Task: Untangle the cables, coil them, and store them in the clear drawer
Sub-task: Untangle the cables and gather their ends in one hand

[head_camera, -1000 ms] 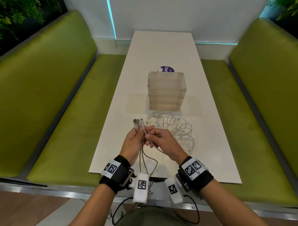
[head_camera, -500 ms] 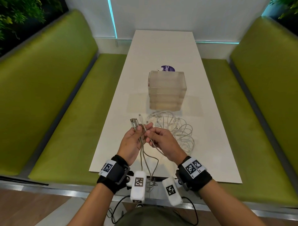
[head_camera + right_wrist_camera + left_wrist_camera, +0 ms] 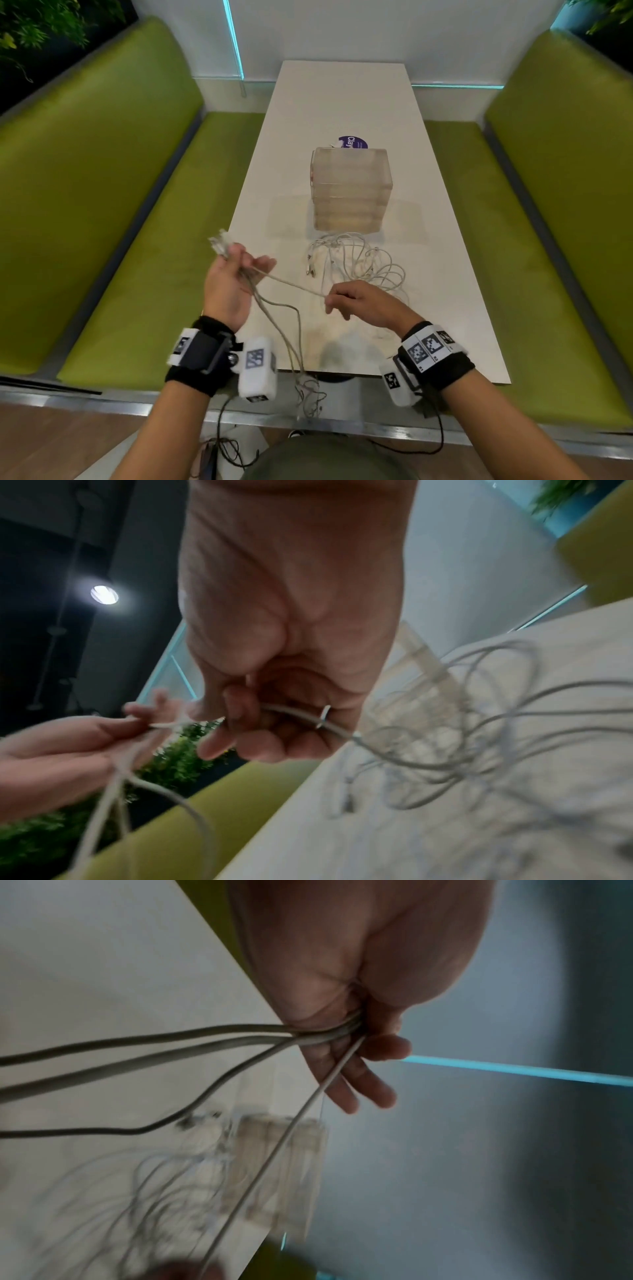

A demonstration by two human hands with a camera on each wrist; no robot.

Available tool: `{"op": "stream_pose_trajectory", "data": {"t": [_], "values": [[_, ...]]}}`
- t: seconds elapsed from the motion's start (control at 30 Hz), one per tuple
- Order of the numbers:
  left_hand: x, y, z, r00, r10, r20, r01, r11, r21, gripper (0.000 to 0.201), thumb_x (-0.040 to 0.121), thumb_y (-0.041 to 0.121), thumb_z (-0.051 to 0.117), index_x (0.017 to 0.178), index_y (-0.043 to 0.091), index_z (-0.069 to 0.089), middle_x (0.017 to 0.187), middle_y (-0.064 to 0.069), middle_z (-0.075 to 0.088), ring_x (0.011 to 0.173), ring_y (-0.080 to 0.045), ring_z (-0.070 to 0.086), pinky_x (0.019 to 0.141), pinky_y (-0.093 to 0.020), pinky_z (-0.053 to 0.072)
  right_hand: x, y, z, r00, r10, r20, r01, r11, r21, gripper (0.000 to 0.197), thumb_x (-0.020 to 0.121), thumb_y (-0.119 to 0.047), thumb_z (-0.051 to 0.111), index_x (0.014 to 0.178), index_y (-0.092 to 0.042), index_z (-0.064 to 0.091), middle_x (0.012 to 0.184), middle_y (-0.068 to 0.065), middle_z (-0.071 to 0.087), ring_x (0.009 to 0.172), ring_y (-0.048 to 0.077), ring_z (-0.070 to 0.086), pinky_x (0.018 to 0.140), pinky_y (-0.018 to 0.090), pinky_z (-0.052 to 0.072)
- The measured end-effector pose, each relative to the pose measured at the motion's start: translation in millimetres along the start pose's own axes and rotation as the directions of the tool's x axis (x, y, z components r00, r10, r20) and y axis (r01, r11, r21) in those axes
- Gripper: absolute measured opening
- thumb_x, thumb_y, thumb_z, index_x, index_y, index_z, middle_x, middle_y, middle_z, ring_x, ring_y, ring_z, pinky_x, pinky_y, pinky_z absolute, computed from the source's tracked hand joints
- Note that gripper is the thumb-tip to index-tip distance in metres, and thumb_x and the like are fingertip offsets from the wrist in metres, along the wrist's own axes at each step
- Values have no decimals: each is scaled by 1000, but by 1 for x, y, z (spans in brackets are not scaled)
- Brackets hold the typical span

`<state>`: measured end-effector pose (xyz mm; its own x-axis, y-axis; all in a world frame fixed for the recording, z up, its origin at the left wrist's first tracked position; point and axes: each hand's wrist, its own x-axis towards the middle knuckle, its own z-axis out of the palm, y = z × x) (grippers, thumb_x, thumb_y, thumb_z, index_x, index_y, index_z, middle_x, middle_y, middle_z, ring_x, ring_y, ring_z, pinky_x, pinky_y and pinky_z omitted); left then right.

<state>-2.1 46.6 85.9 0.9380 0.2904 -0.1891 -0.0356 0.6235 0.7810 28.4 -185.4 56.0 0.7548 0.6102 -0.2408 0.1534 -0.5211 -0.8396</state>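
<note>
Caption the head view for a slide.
Left hand grips cable ends while right hand pulls one cable taut over the table.

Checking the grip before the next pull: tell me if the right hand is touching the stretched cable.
Touching. The right wrist view shows the right hand with its fingers curled round the stretched cable.

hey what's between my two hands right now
One thin cable stretched taut from the left hand to the right hand, above the table. The head view shows it.
</note>
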Motion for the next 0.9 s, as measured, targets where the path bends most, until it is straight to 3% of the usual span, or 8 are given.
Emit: {"op": "stream_pose_trajectory", "data": {"t": [0.13, 0.27, 0.37, 0.47, 0.57, 0.63, 0.73, 0.9], "values": [[13, 26, -21, 992, 74, -98, -71, 997, 31, 26, 102, 20, 35, 80, 16, 47, 53, 10, 42, 46, -6, 36, 47, -19, 36, -4, 19, -12, 1000, 8, -24, -9, 1000, -22, 24, 97, -28, 49, 83, -21, 66, 72, -11, 58, 64, -2, 56, 68, 17, 43], [4, -7, -10, 999, -35, -29, 44, 921, 386, 24, 102, 22, 37, 88, 12, 53, 53, 10, 37, 47, -8, 27, 43, -17, 27, 3, 6, -7, 985, -1, -173, 43, 969, 242, 28, 99, -19, 46, 83, -6, 65, 58, 1, 45, 55, 11, 49, 65, 20, 43], [-14, -41, 9, 979, -165, 120, 69, 819, 570, 36, 95, 40, 47, 104, 7, 58, 59, 9, 33, 51, -8, 27, 49, -21, 27, 10, -9, 1, 975, 23, -220, 72, 908, 414, 31, 99, -22, 48, 79, -4, 63, 52, -5, 41, 50, 11, 37, 55, 22, 39], [-23, -60, 25, 952, -206, 227, 58, 848, 527, 36, 85, 43, 62, 104, 12, 61, 60, 10, 38, 51, -7, 28, 50, -22, 25, 17, -18, 6, 971, 54, -233, 53, 901, 430, 33, 98, -26, 50, 76, -5, 63, 47, -15, 45, 48, 8, 34, 50, 21, 35], [-22, -64, 31, 952, -200, 230, 82, 894, 440, 39, 80, 33, 67, 109, 7, 61, 64, 4, 38, 52, -9, 27, 49, -23, 24, 19, -20, 8, 964, 75, -256, 38, 912, 408, 36, 98, -27, 50, 87, 3, 67, 47, -7, 47, 47, 9, 35, 49, 22, 35], [-20, -65, 31, 965, -163, 203, 67, 909, 412, 42, 81, 29, 69, 109, -1, 59, 63, 3, 43, 52, -9, 30, 48, -21, 27, 18, -23, 9, 967, 55, -250, 33, 942, 335, 37, 97, -30, 50, 79, -2, 67, 51, -2, 56, 48, 12, 36, 51, 24, 35], [-17, -63, 29, 979, -112, 169, 39, 922, 385, 27, 93, 24, 57, 99, -2, 60, 55, 5, 43, 50, -9, 33, 47, -20, 27, 18, -25, 12, 982, 17, -187, 29, 970, 240, 38, 98, -31, 47, 72, -9, 62, 47, -17, 53, 51, 15, 42, 57, 29, 39], [-10, -44, 28, 996, -55, 69, 35, 964, 263, 27, 99, 25, 44, 79, 11, 53, 48, 10, 31, 44, -6, 25, 45, -20, 22, 26, -1, 6, 995, -32, -93, 27, 998, -60, 28, 96, -32, 51, 82, -14, 66, 64, -9, 60, 62, 6, 54, 64, 23, 43]]}}
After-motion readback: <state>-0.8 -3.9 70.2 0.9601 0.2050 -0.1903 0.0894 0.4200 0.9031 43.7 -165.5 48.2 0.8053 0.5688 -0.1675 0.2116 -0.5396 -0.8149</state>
